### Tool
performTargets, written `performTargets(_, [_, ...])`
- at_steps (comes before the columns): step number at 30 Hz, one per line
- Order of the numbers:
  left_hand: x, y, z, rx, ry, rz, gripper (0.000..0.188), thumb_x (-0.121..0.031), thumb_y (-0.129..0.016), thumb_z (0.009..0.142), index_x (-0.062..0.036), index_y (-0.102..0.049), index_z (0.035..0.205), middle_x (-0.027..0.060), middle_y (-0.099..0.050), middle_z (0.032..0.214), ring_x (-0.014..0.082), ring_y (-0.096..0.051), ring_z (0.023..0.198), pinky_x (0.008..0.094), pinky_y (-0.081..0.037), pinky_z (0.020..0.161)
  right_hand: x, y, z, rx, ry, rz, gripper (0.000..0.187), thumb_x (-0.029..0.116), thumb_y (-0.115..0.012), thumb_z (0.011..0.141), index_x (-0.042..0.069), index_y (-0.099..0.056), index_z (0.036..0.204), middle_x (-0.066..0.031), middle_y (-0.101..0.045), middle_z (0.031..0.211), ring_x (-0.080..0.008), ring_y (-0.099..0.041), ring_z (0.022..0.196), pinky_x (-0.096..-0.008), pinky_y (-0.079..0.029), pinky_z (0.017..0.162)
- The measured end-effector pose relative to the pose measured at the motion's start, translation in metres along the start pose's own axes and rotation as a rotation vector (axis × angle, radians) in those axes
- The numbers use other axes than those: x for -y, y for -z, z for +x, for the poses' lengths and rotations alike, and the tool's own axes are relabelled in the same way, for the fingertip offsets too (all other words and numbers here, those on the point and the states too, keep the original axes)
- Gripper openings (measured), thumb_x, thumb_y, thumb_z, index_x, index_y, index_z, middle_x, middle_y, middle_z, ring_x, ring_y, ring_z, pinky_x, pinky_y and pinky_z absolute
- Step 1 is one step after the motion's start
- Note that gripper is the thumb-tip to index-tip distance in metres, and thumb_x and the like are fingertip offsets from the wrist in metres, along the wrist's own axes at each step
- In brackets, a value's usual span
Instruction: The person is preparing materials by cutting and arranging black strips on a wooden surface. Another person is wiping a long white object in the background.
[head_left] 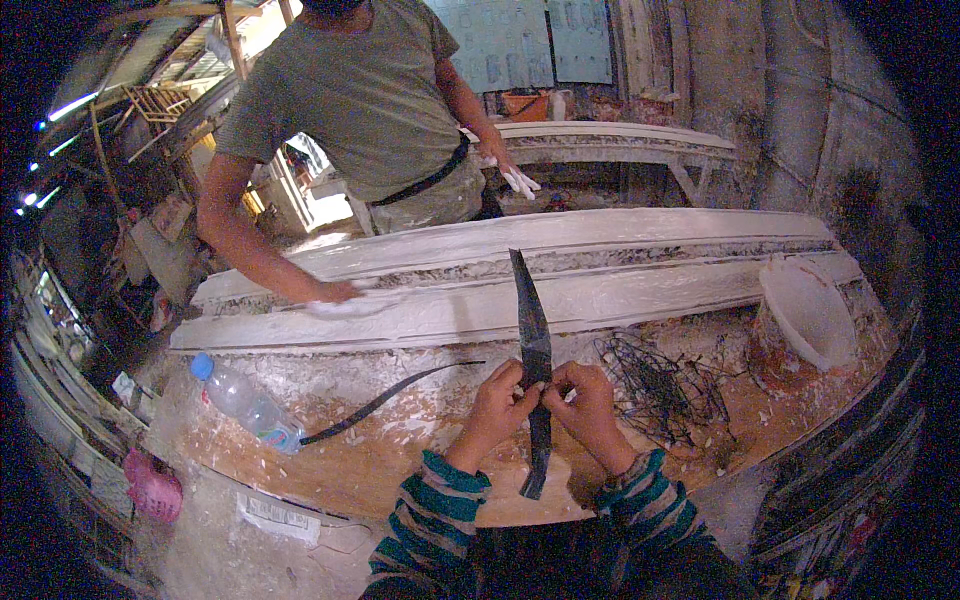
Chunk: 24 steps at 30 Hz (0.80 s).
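A dark, flat strip stretches up and down between my hands, its far end over the white plaster moulding and its near end hanging by the table's front edge. My left hand pinches its left edge between thumb and fingers. From the other side my right hand pinches the same strip, the fingertips of both hands nearly touching. What the strip is made of I cannot tell. A second, narrower dark strip lies curved on the table, left of my left hand. Beside my right hand sits a tangle of thin black strands.
Long white plaster mouldings span the table behind my hands. Across them a co-worker leans, one hand on the white surface. A clear bottle with blue cap lies left; a white-coated bucket tilts at right. A pink container is lower left.
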<state>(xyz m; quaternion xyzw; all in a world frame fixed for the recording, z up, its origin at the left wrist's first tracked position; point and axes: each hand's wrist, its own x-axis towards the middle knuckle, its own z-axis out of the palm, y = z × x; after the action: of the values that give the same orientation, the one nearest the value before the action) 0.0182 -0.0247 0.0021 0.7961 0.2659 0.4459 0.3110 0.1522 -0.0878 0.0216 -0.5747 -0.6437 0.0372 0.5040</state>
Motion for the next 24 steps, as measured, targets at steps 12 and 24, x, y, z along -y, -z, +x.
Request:
performTargets(12, [-0.005,0.001,-0.002,0.052,0.096,-0.091,0.018,-0.017,-0.058,0.08,-0.0001,-0.051,0.08,0.0097,-0.049,0.074,0.0166,-0.051,0.067,0.0285,-0.045,0.054,-0.008,-0.001,-0.001,0.014,-0.062,0.217,0.008,0.004,-0.06,0.066,0.003,-0.052,0.066,-0.0033,-0.053,0.061,-0.0112,-0.049,0.059,-0.0255,-0.04,0.056])
performTargets(24, [-0.008,0.005,-0.002,0.104,0.29,-0.4,0.018,-0.02,-0.057,0.082,-0.0024,-0.056,0.085,-0.0017,-0.052,0.073,0.0068,-0.045,0.066,0.022,-0.038,0.058,-0.012,-0.001,0.0,0.13,-0.23,0.606,0.007,0.004,-0.058,0.073,0.003,-0.053,0.068,-0.0002,-0.053,0.065,-0.0083,-0.049,0.062,-0.023,-0.04,0.059])
